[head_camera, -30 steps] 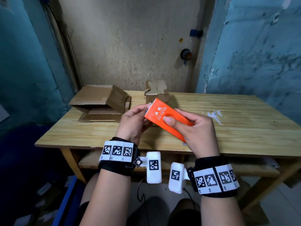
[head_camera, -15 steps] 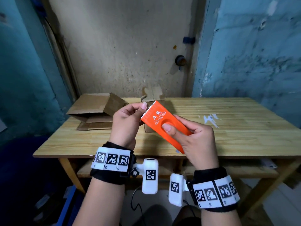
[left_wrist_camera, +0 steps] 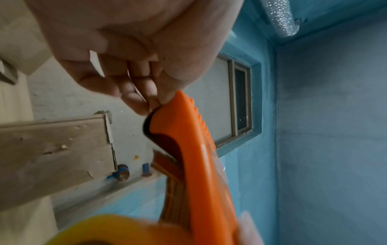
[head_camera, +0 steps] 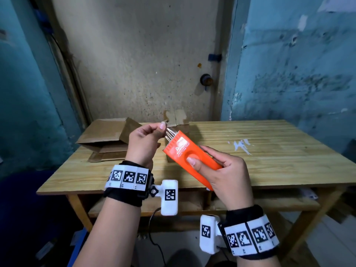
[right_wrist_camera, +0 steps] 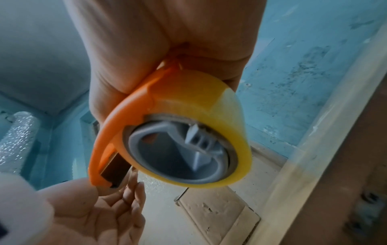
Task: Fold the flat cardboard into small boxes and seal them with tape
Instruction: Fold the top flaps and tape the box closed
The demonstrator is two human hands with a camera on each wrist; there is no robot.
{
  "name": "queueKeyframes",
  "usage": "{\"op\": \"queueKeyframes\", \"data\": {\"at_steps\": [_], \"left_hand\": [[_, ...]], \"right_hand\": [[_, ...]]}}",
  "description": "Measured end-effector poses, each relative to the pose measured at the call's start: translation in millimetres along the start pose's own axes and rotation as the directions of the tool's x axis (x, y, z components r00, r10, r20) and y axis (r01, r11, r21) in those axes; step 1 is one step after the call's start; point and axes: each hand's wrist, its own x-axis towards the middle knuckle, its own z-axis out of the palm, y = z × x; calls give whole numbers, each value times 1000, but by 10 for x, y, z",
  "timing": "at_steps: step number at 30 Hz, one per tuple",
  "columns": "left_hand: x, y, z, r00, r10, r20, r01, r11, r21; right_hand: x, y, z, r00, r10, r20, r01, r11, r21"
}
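Note:
My right hand [head_camera: 221, 170] grips an orange tape dispenser [head_camera: 190, 157] above the near edge of the wooden table [head_camera: 269, 151], thumb on its flat top. The right wrist view shows the yellowish tape roll [right_wrist_camera: 201, 116] on the grey hub of the tape dispenser [right_wrist_camera: 117, 132]. My left hand [head_camera: 144, 143] pinches the clear tape end [head_camera: 170, 134] at the toothed front edge of the tape dispenser [left_wrist_camera: 188, 149] and holds it a little way out. A small folded cardboard box [head_camera: 178, 120] stands on the table behind the hands, partly hidden by them.
A larger open cardboard box [head_camera: 107, 135] lies on flat cardboard pieces at the table's left back corner. White paint marks [head_camera: 240, 145] spot the tabletop to the right. Blue walls close in on both sides; a shelf [head_camera: 192, 207] runs under the table.
My left hand has lifted from the dispenser's toothed edge and drawn a short length of clear tape up and left. The dispenser has tipped lower in my right hand.

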Motion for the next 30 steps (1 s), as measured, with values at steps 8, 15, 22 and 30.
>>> {"op": "queueKeyframes", "data": {"at_steps": [8, 15, 22, 30], "left_hand": [[64, 83, -107, 966, -165, 199, 159, 986, 42], [120, 23, -132, 968, -160, 192, 136, 981, 136], [105, -117, -104, 977, 98, 189, -110, 993, 52], [236, -180, -35, 988, 134, 74, -140, 987, 78]], "right_hand": [[-9, 15, -96, 998, -43, -41, 43, 999, 19], [30, 29, -88, 999, -41, -31, 40, 999, -24], [50, 12, -71, 999, -40, -30, 38, 999, -36], [115, 43, 32, 999, 21, -30, -25, 990, -140]]}}
